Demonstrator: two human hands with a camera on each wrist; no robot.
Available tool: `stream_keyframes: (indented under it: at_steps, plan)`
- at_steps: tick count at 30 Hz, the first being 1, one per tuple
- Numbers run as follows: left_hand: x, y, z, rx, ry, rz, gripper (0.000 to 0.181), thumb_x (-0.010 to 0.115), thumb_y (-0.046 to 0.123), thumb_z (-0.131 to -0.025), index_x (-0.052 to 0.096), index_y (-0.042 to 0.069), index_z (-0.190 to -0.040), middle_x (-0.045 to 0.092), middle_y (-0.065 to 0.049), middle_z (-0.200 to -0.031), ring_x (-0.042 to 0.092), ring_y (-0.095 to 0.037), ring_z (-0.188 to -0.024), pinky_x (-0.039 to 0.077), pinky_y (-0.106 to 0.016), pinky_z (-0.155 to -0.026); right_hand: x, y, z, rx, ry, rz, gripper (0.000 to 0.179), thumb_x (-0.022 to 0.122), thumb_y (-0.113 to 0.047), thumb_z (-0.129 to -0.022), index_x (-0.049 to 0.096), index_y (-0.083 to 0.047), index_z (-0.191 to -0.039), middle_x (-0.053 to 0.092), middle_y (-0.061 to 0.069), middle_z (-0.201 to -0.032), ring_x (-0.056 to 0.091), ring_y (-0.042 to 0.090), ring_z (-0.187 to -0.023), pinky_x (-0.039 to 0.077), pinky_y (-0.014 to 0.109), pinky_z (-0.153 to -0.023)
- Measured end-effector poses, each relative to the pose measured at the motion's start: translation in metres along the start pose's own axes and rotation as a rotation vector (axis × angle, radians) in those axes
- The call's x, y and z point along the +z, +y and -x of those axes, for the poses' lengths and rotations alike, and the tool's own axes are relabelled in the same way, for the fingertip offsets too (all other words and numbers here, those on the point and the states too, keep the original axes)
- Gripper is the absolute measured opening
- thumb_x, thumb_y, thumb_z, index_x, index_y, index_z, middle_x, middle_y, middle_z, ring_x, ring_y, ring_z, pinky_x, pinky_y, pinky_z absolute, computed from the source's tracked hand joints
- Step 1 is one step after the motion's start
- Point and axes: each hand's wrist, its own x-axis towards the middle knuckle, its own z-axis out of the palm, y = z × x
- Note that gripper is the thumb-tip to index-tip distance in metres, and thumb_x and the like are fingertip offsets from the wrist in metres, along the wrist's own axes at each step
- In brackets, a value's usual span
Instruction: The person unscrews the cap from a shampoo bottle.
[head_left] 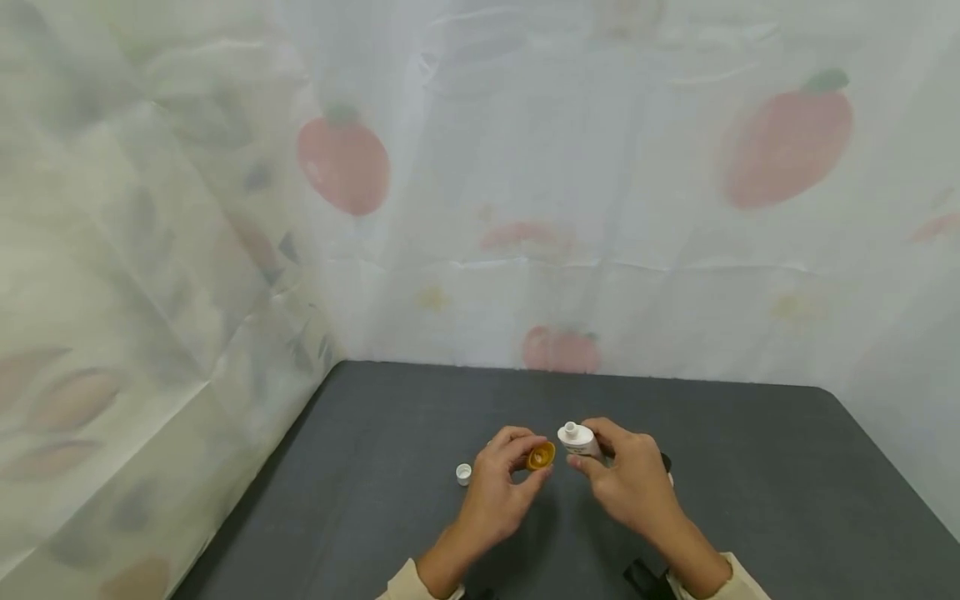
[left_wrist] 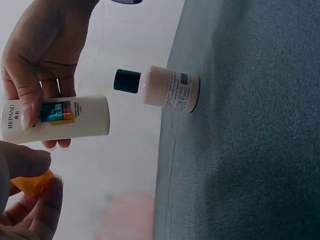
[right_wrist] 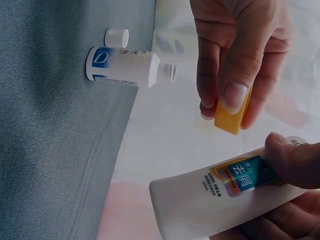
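Note:
My left hand (head_left: 495,487) pinches an orange bottle cap (head_left: 541,455) between thumb and fingers, its hollow inside showing in the head view. My right hand (head_left: 637,483) grips a white shampoo bottle (left_wrist: 82,117) with a teal and orange label. The bottle's bare spout (head_left: 571,427) points upward, just right of the cap and apart from it. Both are held above the dark table. Behind the right hand stands a pink bottle (left_wrist: 167,89) with a black cap. A white bottle with a blue label (right_wrist: 122,66), uncapped, stands past the left hand, which hides it in the head view.
A small white screw cap (head_left: 463,474) lies on the table left of my left hand. The dark grey table (head_left: 390,417) reaches to a pale fruit-printed curtain (head_left: 465,183) at the back and left.

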Motion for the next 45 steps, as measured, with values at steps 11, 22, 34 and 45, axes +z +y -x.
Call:
stream_keyframes:
  at_steps: [11,22,34,45]
  plan:
    - [0.017,-0.007,0.01,0.012,0.204,-0.155,0.027,0.087,-0.005,-0.076,0.079,0.006,-0.099,0.078,-0.004,-0.1,0.075,-0.013,-0.088,0.063,-0.022,-0.077,0.003,0.006,0.003,0.063,-0.047,-0.062,0.031,0.085,-0.005,-0.084,0.074,-0.01,-0.113,0.08,0.01,-0.106,0.079,0.032,-0.101,0.065,0.037,-0.076]
    - [0.025,-0.011,0.015,-0.012,0.371,-0.284,0.031,0.092,-0.004,-0.068,0.083,0.008,-0.095,0.082,-0.001,-0.091,0.074,-0.013,-0.077,0.059,-0.024,-0.069,0.008,0.009,0.001,0.067,-0.043,-0.062,0.031,0.086,-0.005,-0.082,0.076,-0.009,-0.111,0.081,0.007,-0.099,0.08,0.026,-0.093,0.064,0.03,-0.072]
    - [0.029,-0.019,0.021,-0.061,0.366,-0.381,0.028,0.094,-0.001,-0.065,0.083,0.005,-0.09,0.081,-0.003,-0.084,0.076,-0.012,-0.072,0.061,-0.023,-0.067,0.015,0.011,0.002,0.096,-0.035,-0.057,0.029,0.087,-0.007,-0.082,0.076,-0.01,-0.108,0.081,0.004,-0.094,0.08,0.024,-0.09,0.064,0.034,-0.072]
    - [0.032,-0.023,0.022,-0.144,0.353,-0.375,0.025,0.096,0.002,-0.064,0.084,0.009,-0.085,0.081,0.0,-0.079,0.073,-0.008,-0.069,0.059,-0.024,-0.064,0.021,0.014,0.002,0.112,-0.034,-0.029,0.028,0.088,-0.009,-0.082,0.076,-0.013,-0.107,0.08,0.003,-0.096,0.079,0.023,-0.092,0.063,0.035,-0.072]
